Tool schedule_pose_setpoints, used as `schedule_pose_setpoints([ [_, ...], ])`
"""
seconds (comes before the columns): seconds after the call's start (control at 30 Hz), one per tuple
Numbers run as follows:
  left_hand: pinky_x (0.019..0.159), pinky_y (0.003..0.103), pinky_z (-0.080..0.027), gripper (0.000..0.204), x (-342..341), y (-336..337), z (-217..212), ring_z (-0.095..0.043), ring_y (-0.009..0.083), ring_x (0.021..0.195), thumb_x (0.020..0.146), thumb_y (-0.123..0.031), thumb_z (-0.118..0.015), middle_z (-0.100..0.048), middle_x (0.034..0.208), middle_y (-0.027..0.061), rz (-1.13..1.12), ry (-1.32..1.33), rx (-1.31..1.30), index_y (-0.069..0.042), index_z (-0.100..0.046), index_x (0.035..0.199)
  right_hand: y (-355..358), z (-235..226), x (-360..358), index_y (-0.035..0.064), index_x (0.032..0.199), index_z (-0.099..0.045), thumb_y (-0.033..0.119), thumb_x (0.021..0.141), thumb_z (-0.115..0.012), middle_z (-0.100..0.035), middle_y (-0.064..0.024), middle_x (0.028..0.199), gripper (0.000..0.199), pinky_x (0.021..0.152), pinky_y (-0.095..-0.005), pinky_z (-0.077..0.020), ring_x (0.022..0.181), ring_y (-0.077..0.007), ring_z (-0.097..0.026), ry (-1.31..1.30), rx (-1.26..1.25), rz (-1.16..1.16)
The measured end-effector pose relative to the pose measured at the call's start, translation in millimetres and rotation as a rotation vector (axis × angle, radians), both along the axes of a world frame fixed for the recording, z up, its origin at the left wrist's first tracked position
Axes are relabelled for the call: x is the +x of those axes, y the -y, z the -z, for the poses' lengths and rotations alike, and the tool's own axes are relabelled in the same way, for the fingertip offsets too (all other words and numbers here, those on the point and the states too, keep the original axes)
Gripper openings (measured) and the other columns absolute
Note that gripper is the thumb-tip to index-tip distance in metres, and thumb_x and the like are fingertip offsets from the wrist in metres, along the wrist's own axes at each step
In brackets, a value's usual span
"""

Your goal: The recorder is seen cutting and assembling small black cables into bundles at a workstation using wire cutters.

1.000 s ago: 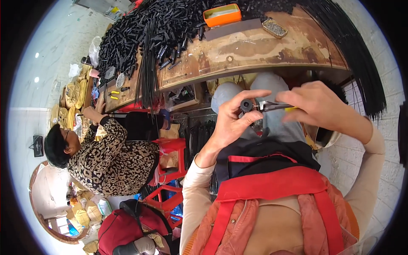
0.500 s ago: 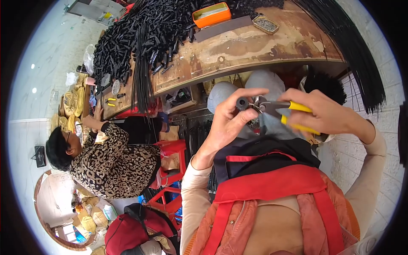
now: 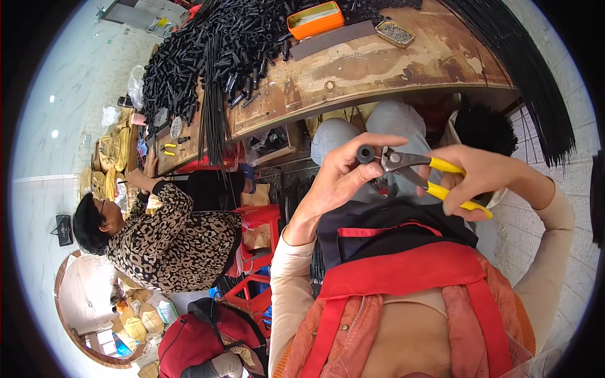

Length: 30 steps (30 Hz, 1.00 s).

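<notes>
Facing the tabletop [image 3: 353,72] from nearly nine o'clock in the view, a co-worker [image 3: 173,242] wears a leopard-print top and a dark cap. Near that person's hands, between nine and ten, a small yellow-handled tool [image 3: 169,150] lies on the tabletop. Towards eleven spreads a heap of short black tubes [image 3: 179,82], with a bundle of thin black rods [image 3: 215,107] hanging over the near edge. A red stool [image 3: 258,227] is at half past seven. At twelve an orange box [image 3: 317,24] rests beside a flat dark strip [image 3: 334,41].

Just off centre, toward two, the left hand [image 3: 343,179] has its grip closed around a black tube [image 3: 365,153] between thumb and forefinger, the holed end facing the camera. A shallow tray [image 3: 396,33] of small metal bits sits at one o'clock. Nearly at three, the right hand [image 3: 482,173] has its grip loosely around yellow-handled pliers [image 3: 406,160], the handles spread apart and the head pointing to nine, just beside the tube; whether they touch I cannot tell. At two, a long black bundle [image 3: 535,82] drapes off the tabletop's right end.
</notes>
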State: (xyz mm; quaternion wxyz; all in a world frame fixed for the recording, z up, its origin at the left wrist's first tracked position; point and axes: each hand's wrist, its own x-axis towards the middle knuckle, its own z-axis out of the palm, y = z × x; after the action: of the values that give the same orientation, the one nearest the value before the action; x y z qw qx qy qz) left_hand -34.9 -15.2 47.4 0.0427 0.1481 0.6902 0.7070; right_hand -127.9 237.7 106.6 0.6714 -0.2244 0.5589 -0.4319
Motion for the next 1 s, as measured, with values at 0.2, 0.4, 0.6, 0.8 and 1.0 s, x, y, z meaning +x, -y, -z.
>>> schedule_pose_setpoints([
  [0.2,0.074,0.02,-0.037,0.04,-5,-1,-2,-0.043,0.0063,0.081,0.097,-0.025,-0.059,-0.055,0.098,-0.0026,-0.034,-0.003,-0.001,-0.003,-0.056,0.13,10,18,23,-0.0006,0.107,-0.047,0.005,0.083,-0.066,-0.055,-0.0104,0.07,0.031,0.058,-0.036,-0.0474,0.057,-0.0216,-0.059,-1.407,-0.322,0.337],
  [0.4,0.069,0.021,-0.039,0.06,-6,2,-1,-0.048,0.0077,0.077,0.092,-0.05,-0.059,-0.054,0.091,-0.0007,-0.044,-0.026,-0.024,0.0,-0.059,0.125,7,4,0,-0.0028,0.112,-0.048,0.007,0.085,-0.065,-0.061,-0.0115,0.083,0.033,0.054,-0.0286,-0.0478,0.065,-0.0182,-0.064,-0.699,-0.001,0.12],
  [0.6,0.071,0.021,-0.041,0.053,-2,2,6,-0.05,0.0083,0.081,0.093,-0.047,-0.059,-0.056,0.096,0.0011,-0.023,-0.066,-0.081,-0.001,-0.059,0.12,11,17,1,0.0016,0.114,-0.049,0.018,0.078,-0.073,-0.061,-0.0107,0.079,0.045,0.058,-0.031,-0.0486,0.065,-0.019,-0.063,-0.781,-0.067,0.027],
  [0.8,0.075,0.026,-0.041,0.035,1,1,6,-0.048,0.0123,0.083,0.098,-0.029,-0.055,-0.055,0.095,0.0044,-0.13,-0.067,-0.143,-0.003,-0.053,0.121,14,46,0,-0.0004,0.111,-0.056,0.027,0.085,-0.067,-0.06,-0.0161,0.08,0.039,0.068,-0.0357,-0.047,0.077,-0.0316,-0.061,-1.266,-0.225,0.127],
  [1.0,0.062,0.027,-0.04,0.026,1,-3,10,-0.043,0.0127,0.067,0.097,-0.025,-0.058,-0.048,0.075,0.0047,-0.12,-0.082,-0.157,-0.003,-0.05,0.107,11,45,8,-0.0024,0.105,-0.059,0.028,0.092,-0.061,-0.062,-0.014,0.073,0.033,0.062,-0.0324,-0.0479,0.063,-0.0221,-0.062,-1.203,-0.437,0.237],
])
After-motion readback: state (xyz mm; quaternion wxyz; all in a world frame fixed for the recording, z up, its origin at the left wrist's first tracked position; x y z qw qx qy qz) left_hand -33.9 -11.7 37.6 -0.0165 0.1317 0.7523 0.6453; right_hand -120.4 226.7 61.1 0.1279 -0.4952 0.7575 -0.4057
